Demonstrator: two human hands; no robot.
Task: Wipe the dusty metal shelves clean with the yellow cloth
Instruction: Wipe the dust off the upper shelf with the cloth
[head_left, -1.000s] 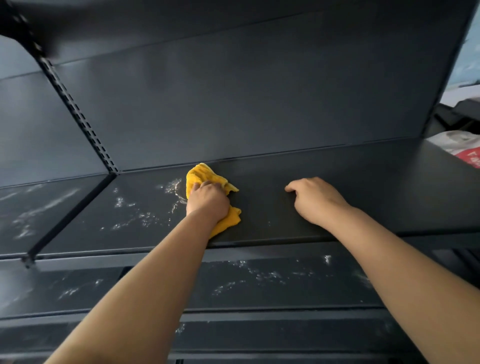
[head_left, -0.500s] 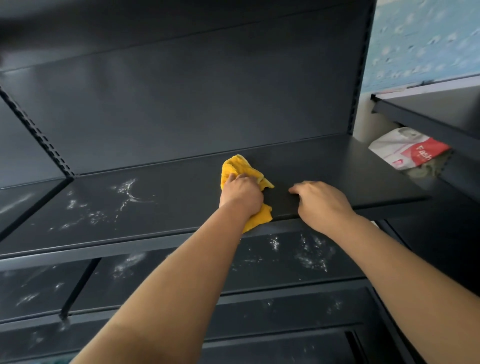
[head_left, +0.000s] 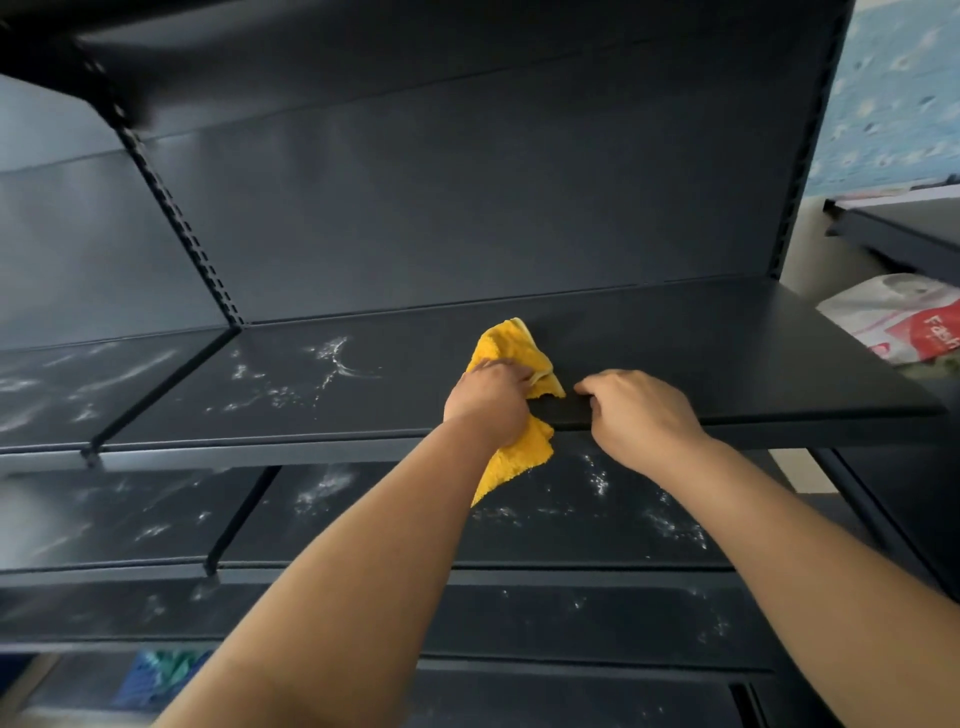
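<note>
- So, the yellow cloth (head_left: 511, 353) lies front-to-back on the shelf (head_left: 727, 353), with one corner pointing at the back panel and the other end hanging off the front edge.
- Left hand (head_left: 488, 400) clutches it, knuckles up, arm stretched out.
- Right hand (head_left: 641, 415) is just beside, fingers curled over the front lip.
- Dust streaks (head_left: 322, 364) lie off left.

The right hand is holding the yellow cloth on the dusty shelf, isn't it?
Not quite: the head view shows the left hand holding the yellow cloth on the shelf; the right hand holds the shelf's front edge.
</note>
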